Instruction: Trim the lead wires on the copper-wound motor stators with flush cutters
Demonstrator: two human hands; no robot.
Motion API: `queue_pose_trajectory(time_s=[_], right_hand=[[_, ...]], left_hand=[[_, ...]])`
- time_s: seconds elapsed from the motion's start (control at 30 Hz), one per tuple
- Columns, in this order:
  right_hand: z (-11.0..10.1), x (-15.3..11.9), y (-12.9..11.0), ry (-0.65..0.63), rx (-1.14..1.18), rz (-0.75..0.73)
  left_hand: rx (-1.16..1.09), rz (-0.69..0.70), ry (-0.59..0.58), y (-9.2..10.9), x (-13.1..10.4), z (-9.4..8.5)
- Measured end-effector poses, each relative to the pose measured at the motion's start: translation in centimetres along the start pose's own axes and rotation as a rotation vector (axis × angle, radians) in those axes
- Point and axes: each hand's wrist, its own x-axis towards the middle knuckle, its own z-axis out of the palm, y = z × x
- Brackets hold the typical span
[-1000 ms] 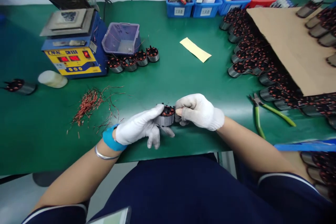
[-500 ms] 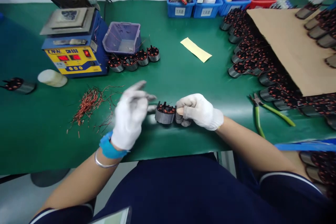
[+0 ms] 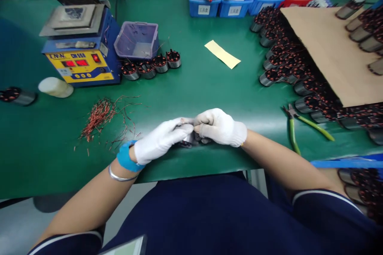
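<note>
Near the front edge of the green table, a metal motor stator (image 3: 187,141) is mostly hidden beneath and between my gloved hands. My left hand (image 3: 167,137), in a white glove, has its fingers wrapped over the stator from the left. From the right, my right hand (image 3: 218,127) meets it with curled fingers, thumb and forefinger pinched at the stator's side; whatever is in that pinch is too small to make out. The stator looks tipped, with its lower rim towards me.
Copper wire scraps (image 3: 100,119) lie left of my hands, below a blue-yellow machine (image 3: 82,65). Stators (image 3: 173,59) stand by a purple bin (image 3: 137,42). Green-handled cutters (image 3: 293,131), many stators (image 3: 269,76) and cardboard (image 3: 326,55) are right; yellow paper (image 3: 222,54) lies ahead.
My left hand has come in from the left and closed over the stator, which was upright and in plain sight. My right hand has shifted slightly left.
</note>
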Motion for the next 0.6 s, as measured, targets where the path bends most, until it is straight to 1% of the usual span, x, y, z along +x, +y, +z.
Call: queue_pose_trajectory(time_s=[0.03, 0.07, 0.1, 0.13, 0.17, 0.2, 0.23, 0.3, 0.37, 0.4, 0.47, 0.5, 0.53, 0.6], right_hand=[[-0.1, -0.1, 0.0, 0.008, -0.102, -0.003], [-0.2, -0.2, 0.1, 0.020, -0.173, 0.001], [-0.4, -0.2, 0.2, 0.034, -0.203, 0.017], [-0.5, -0.1, 0.3, 0.049, -0.199, 0.041], [-0.7, 0.0, 0.4, 0.063, -0.189, 0.063], [-0.8, 0.2, 0.5, 0.074, -0.208, 0.073], [-1.0, 0.3, 0.6, 0.076, -0.272, 0.064], [-1.5, 0.3, 0.6, 0.091, -0.500, -0.017], [-1.8, 0.1, 0.5, 0.185, -0.752, -0.185], [-1.9, -0.1, 0.3, 0.254, -0.860, -0.292], [-1.9, -0.4, 0.2, 0.364, -1.060, -0.500], [-1.7, -0.5, 0.1, 0.375, -1.164, -0.563], [-1.4, -0.5, 0.1, 0.363, -1.262, -0.586], [-0.4, -0.2, 0.2, 0.295, -1.409, -0.533]], left_hand=[[0.140, 0.008, -0.066, -0.2, 0.2, 0.1], [0.273, 0.068, -0.047, -0.4, 0.3, 0.3], [0.399, 0.155, 0.039, -0.7, 0.4, 0.5], [0.512, 0.242, 0.161, -1.0, 0.5, 0.7], [0.610, 0.309, 0.270, -1.3, 0.6, 0.9], [0.693, 0.339, 0.342, -1.6, 0.7, 1.0], [0.761, 0.330, 0.369, -1.8, 0.8, 1.2], [0.857, 0.246, 0.354, -2.1, 1.0, 1.3], [0.891, 0.190, 0.341, -2.2, 1.0, 1.2], [0.883, 0.191, 0.357, -2.1, 0.9, 1.2], [0.826, 0.244, 0.424, -2.0, 0.8, 1.1], [0.789, 0.277, 0.452, -1.9, 0.7, 1.0], [0.758, 0.302, 0.454, -1.8, 0.6, 1.0], [0.723, 0.319, 0.404, -1.8, 0.6, 1.0]])
